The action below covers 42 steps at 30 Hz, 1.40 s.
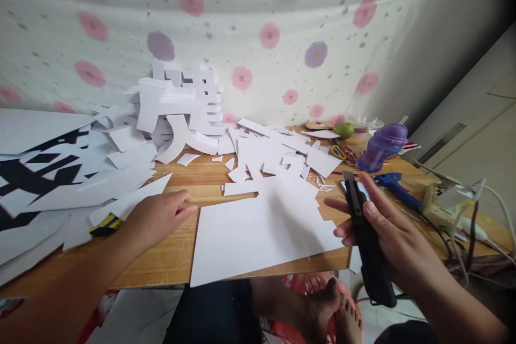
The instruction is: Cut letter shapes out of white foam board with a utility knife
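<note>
My right hand (389, 231) is wrapped round a black utility knife (365, 247), its blade end pointing up and away from me, over the table's front right edge. My left hand (163, 217) hovers at or rests on the wooden table with its fingers curled in, and nothing shows in them. Between the two hands lies a large white foam-board sheet (250, 236) with a notched far edge; its near corner juts past the table edge. Cut white scraps (266, 153) are heaped just behind it.
White cut-out pieces (173, 97) are stacked against the flowered curtain. More white and black sheets (44, 183) cover the left side. On the right are scissors (342, 155), a purple bottle (381, 148), a green fruit (344, 130), a blue-handled tool (397, 188) and cables (463, 226).
</note>
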### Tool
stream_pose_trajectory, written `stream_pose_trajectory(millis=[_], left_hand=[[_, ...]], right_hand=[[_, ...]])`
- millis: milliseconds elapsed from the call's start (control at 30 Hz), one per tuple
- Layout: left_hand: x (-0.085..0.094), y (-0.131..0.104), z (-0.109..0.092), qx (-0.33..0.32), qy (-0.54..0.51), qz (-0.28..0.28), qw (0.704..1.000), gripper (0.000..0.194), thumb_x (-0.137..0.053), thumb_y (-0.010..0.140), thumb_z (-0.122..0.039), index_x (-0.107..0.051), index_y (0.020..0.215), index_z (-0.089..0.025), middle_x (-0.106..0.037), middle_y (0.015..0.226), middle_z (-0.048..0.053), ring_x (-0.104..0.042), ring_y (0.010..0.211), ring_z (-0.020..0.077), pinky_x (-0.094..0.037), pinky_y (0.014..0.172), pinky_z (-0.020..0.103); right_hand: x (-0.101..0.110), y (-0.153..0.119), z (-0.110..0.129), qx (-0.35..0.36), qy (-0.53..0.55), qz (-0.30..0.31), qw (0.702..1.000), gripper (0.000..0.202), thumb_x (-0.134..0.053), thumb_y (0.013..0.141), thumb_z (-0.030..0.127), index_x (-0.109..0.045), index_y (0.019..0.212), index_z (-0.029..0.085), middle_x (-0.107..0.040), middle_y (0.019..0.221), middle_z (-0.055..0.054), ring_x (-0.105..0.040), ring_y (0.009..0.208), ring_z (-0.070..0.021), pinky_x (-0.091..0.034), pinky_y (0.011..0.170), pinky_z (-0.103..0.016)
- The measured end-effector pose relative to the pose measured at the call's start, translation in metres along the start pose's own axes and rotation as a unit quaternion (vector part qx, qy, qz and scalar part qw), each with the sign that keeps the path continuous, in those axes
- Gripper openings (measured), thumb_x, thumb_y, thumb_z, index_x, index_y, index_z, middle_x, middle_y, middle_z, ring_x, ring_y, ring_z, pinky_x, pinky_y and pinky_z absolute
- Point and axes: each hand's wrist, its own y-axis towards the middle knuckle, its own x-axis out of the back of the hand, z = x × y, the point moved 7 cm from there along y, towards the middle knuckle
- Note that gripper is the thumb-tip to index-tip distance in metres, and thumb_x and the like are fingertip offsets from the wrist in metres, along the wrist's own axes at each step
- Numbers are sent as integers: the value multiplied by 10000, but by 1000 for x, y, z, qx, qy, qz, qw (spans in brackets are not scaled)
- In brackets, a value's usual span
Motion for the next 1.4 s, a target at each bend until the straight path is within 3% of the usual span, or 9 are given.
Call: stream_pose_trajectory(millis=[67,200,300,500,700,767,867,1100,1400], left_hand=[[-7,1,-28,-93,55,2,994,260,-472,893,-371,-635,943,-175,-665,962,106,-607,916,293,-446,838,446],[-47,8,-85,-249,108,77,959,356,-654,840,-269,-637,1196,-271,-546,1384,45,-518,1225,276,-395,1033,409],[-66,23,-101,-292,136,97,942,429,-729,818,-301,-630,1229,-230,-528,1410,85,-500,1250,316,-426,1012,455],[-74,33,-92,-328,142,88,930,358,-695,858,-353,-657,1166,-173,-543,1402,82,-517,1205,304,-452,989,456],[-73,25,-95,-363,162,48,916,391,-706,848,-327,-637,1192,-154,-584,1347,87,-562,1110,273,-479,928,418],[-74,22,-95,-370,174,18,912,409,-701,849,-339,-633,1204,-149,-598,1330,77,-555,1113,276,-473,919,415],[-78,16,-96,-394,180,-37,901,450,-680,857,-361,-625,1228,-114,-633,1279,71,-545,1122,272,-443,938,402],[-86,10,-97,-424,211,-116,873,465,-605,899,-394,-656,1202,-46,-655,1238,134,-559,1097,261,-375,991,365],[-92,7,-99,-453,228,-114,854,378,-521,936,-345,-705,1106,-61,-676,1167,169,-554,1109,276,-362,1007,376]], right_hand=[[-2,3,2,9,4,-8,1000,731,-651,864,483,-276,1491,444,-741,1085,-68,-713,609,-196,-564,505,-302],[-4,9,4,5,16,-22,1000,464,-690,834,464,-599,1268,326,-760,1016,-95,-728,636,-194,-581,521,-267],[-3,14,-1,-26,58,0,998,436,-581,845,615,-701,1125,303,-773,939,-130,-753,761,-248,-609,600,-311],[11,23,-12,-41,85,-7,996,839,-291,727,910,-791,968,280,-755,687,-122,-659,452,-170,-522,419,-242],[-37,26,-28,-7,124,-20,992,862,-689,366,887,-762,990,297,-782,854,-76,-716,704,-269,-562,493,-327],[-61,32,-37,11,137,-13,990,548,-752,540,762,-749,878,331,-597,427,30,-617,503,-188,-524,513,-295],[-84,47,-55,18,104,-4,994,530,-544,774,767,-751,847,285,-352,302,69,-397,346,-119,-382,434,-246],[-102,63,-67,64,-321,-54,943,275,-711,779,403,-721,1013,259,-699,727,10,-625,626,-149,-508,602,-261],[-130,52,-63,169,-399,-9,901,256,-658,793,282,-667,1043,229,-748,804,0,-681,625,-154,-584,656,-268]])
